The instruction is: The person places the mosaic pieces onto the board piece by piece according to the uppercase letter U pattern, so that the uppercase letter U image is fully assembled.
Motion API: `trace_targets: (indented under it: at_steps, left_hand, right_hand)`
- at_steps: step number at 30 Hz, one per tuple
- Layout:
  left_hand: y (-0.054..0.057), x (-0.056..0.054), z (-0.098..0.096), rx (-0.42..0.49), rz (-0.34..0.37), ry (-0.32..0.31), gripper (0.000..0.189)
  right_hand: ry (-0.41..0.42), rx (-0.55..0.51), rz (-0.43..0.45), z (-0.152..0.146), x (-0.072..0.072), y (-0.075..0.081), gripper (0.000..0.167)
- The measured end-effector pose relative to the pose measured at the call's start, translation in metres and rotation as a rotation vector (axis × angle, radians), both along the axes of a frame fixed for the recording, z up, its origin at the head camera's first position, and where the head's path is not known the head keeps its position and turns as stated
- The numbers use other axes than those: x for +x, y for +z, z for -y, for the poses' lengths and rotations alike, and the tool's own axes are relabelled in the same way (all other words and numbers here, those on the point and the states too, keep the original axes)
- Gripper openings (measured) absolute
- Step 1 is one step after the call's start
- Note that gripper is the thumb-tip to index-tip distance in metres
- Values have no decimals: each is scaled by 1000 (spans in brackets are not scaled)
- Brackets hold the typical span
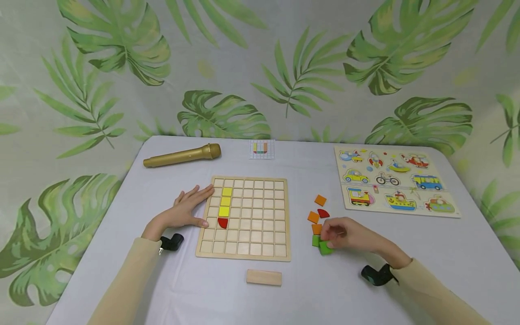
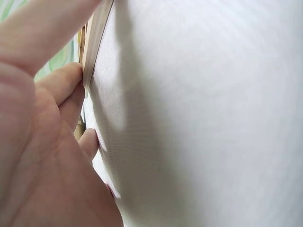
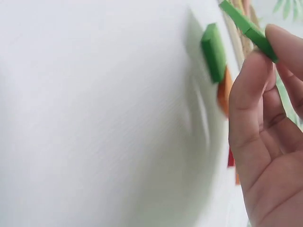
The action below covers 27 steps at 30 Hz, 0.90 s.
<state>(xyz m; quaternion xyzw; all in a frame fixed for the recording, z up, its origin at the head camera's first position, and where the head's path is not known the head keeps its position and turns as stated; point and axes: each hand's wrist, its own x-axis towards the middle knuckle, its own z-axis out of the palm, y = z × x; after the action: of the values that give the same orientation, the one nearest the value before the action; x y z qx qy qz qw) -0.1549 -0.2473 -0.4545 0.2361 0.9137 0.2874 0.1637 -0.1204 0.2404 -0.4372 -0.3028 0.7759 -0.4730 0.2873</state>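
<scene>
My left hand (image 1: pixel 184 212) lies with outstretched fingers along the left edge of the wooden grid board (image 1: pixel 243 258). Its thumb and fingertips touch the frame. On the board, a column of yellow square tiles (image 1: pixel 225 201) has a red quarter-round tile (image 1: pixel 222 223) right below it. To the right of the board, my right hand (image 1: pixel 351 234) pinches a green square tile (image 3: pixel 248 30) between thumb and index finger, lifted off the cloth in the right wrist view. Another green tile (image 1: pixel 315 240) lies beside it, with several orange tiles (image 1: pixel 320 200) and a red quarter-round tile (image 1: pixel 323 213) farther back.
A small pattern card (image 1: pixel 262 149) lies behind the board, with a gold microphone (image 1: pixel 183 155) to its left. At the back right is a picture puzzle board (image 1: pixel 396 180) of vehicles. One plain wooden block (image 1: pixel 264 277) sits in front of the grid board.
</scene>
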Motion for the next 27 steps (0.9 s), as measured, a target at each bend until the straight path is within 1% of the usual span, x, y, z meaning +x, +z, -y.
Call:
trace_targets:
  at_steps: [3,8,12,16,23,27]
  left_hand:
    - [0,1,0,7,-5,0,103]
    - [2,2,-1,17,1,2,103]
    - [3,1,-1,4,5,3,103]
    - [3,1,-1,4,6,2,103]
    - [1,1,-1,-2,5,3,104]
    - [2,1,-1,-1,6,5,103]
  right_hand:
    - [-9,-10,54,9,-3,2,6]
    - [-12,-30,86,29,-10,1,6]
    - [-22,-45,114,49,-15,2,8]
    - [-27,-50,108,68,-19,5,10]
    - [4,-81,65,101,-27,4,11]
    - [6,-107,95,121,-32,3,12]
